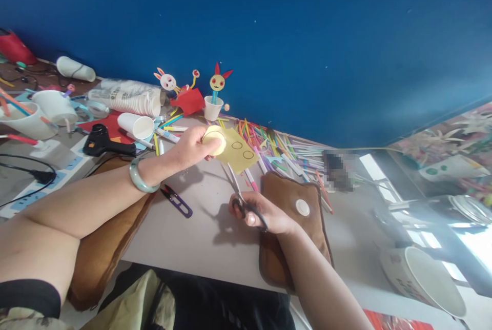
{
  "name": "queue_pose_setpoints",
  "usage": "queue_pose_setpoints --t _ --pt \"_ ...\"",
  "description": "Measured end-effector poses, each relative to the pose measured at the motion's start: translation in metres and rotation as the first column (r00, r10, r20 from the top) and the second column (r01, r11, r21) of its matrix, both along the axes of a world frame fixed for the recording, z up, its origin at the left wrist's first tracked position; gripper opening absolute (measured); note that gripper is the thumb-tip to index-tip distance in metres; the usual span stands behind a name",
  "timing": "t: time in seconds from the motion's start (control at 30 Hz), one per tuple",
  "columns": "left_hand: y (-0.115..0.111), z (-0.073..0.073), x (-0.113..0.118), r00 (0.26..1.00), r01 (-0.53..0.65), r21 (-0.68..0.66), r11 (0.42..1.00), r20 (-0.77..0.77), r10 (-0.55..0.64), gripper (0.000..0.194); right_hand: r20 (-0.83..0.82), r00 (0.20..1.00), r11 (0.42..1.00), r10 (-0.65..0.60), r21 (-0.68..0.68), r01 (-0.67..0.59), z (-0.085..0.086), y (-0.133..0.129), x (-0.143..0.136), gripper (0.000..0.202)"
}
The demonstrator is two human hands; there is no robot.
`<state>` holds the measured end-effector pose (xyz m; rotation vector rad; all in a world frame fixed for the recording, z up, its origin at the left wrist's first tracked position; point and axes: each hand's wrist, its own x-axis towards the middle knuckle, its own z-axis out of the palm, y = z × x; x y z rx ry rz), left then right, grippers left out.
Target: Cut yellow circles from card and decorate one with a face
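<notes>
My left hand (198,144) pinches a sheet of yellow paper (238,149), its thumb pressing on a rounded part with a drawn outline. Two small circles are drawn on the flat part of the sheet, to the right of that hand. Lower down, my right hand (265,211) has its fingers in the handles of dark-handled scissors (239,197). The blades point up toward the paper's lower edge; whether they touch it I cannot tell. Small purple thread snips (177,201) lie on the table below my left wrist.
Brown cushions (294,217) (111,227) lie under both forearms. Behind the paper spread colourful pipe cleaners and pens (277,148). A black glue gun (107,143), paper cups (136,125) and a power strip (46,179) are at left. A decorated figure in a cup (213,107) stands by the blue wall.
</notes>
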<state>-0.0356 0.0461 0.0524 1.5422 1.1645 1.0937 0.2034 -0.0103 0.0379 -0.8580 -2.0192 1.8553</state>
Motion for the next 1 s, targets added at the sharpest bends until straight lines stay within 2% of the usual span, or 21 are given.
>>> queue_pose_setpoints --t 0.13,0.23,0.43,0.57,0.8,1.0 --pt "-0.002 0.000 0.002 1.000 0.003 -0.036 0.999 -0.012 -0.003 0.018 0.100 0.959 0.956 -0.264 0.159 0.246 0.001 0.000 0.000 0.059" --pt "-0.005 0.003 0.004 1.000 0.001 -0.057 0.998 0.006 0.000 0.018 0.140 0.926 0.926 -0.350 0.199 0.320 -0.001 0.001 0.000 0.057" --pt "-0.006 0.004 0.004 0.993 0.068 -0.001 0.998 0.092 -0.068 0.019 0.185 0.904 0.917 -0.386 0.180 0.355 0.000 0.003 -0.001 0.057" --pt "-0.007 0.001 0.005 0.981 0.136 0.042 0.990 0.137 -0.140 0.015 0.202 0.915 0.933 -0.349 0.170 0.318 -0.001 0.005 0.000 0.061" --pt "-0.012 0.003 0.008 0.959 0.281 -0.018 0.959 0.050 -0.280 0.014 0.178 0.924 0.938 -0.339 0.145 0.316 -0.001 0.003 0.001 0.066" --pt "-0.012 0.001 0.009 0.954 0.299 -0.010 0.954 0.009 -0.299 0.011 0.128 0.938 0.940 -0.321 0.168 0.298 -0.001 0.003 0.000 0.063"
